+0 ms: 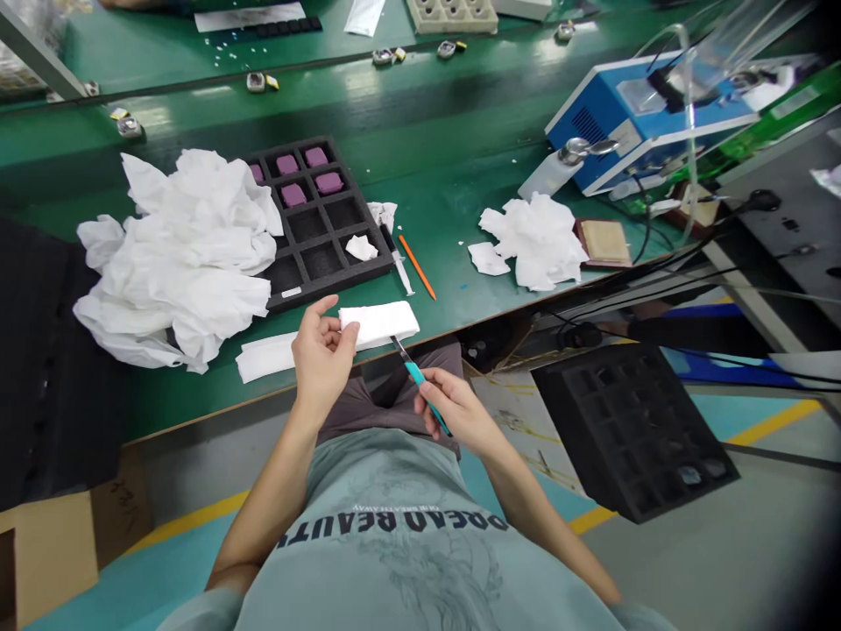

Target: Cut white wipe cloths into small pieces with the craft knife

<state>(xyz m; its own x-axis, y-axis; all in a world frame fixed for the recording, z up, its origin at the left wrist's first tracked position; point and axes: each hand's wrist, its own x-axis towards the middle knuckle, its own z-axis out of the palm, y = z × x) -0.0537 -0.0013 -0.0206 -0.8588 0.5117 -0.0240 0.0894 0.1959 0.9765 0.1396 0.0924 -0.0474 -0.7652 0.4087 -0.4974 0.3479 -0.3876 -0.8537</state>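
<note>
My left hand [323, 358] pinches the left end of a folded white tissue [381, 321] at the table's front edge. In my right hand [456, 405] is a utility knife [424, 386] with a teal handle; its blade reaches the lower edge of the folded tissue, and I cannot tell how deep it lies in the fold. Another folded white tissue strip [266, 357] lies on the table, partly behind my left hand. Just beyond are a syringe [398, 263] and an orange stick [418, 267].
A black foam tray [320, 287] holds several purple pieces. Crumpled white tissues [190, 254] heap on the left, with a smaller pile [542, 241] on the right. A pump bottle [552, 171] stands beside a blue machine [601, 114]. Below right is a black compartment tray [634, 429].
</note>
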